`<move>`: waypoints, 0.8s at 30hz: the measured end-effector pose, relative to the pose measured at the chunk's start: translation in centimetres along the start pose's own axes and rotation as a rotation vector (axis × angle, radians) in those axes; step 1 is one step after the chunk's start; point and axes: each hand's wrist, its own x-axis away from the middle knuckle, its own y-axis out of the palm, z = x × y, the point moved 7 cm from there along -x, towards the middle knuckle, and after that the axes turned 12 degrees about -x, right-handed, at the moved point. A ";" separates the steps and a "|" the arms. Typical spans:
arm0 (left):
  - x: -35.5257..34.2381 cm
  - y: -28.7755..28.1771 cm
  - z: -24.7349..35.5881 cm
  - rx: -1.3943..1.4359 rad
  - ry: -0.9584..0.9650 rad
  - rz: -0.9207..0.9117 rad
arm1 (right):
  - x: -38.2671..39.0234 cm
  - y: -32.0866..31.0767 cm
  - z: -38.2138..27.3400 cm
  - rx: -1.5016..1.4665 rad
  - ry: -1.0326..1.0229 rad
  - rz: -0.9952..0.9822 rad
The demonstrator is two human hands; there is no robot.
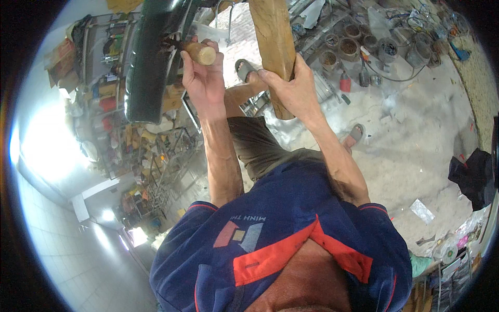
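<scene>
My left hand point(205, 86) is raised in front of me, its thumb and fingers closed round a short, round wooden handle point(201, 53). The handle's pale end faces me, and a dark part runs from it toward a glossy dark green panel point(148, 67). What kind of tool it is I cannot make out. To the right, my right hand point(296, 91) grips the lower part of a thick brown wooden board point(273, 39), thumb across its near face and the other fingers mostly hidden behind. The board stands lengthwise, running out of the top of the view.
Several tubs of small parts point(348, 48) stand on the floor at the far right, near a red bottle point(345, 82) and cables. Metal racks and clutter point(156, 161) fill the left. A dark cloth point(474, 177) lies at the right edge. My sandalled foot point(353, 138) is below.
</scene>
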 end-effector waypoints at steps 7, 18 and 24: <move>-1.3 -0.4 1.2 0.439 -0.107 -0.108 | 0.8 -0.2 0.2 0.031 0.009 -0.010; -1.5 -0.7 2.3 0.428 -0.013 -0.136 | 3.7 3.3 -4.1 0.062 -0.136 -0.124; -1.1 0.9 2.0 0.103 0.103 0.177 | 4.0 4.7 -5.3 0.004 -0.190 -0.144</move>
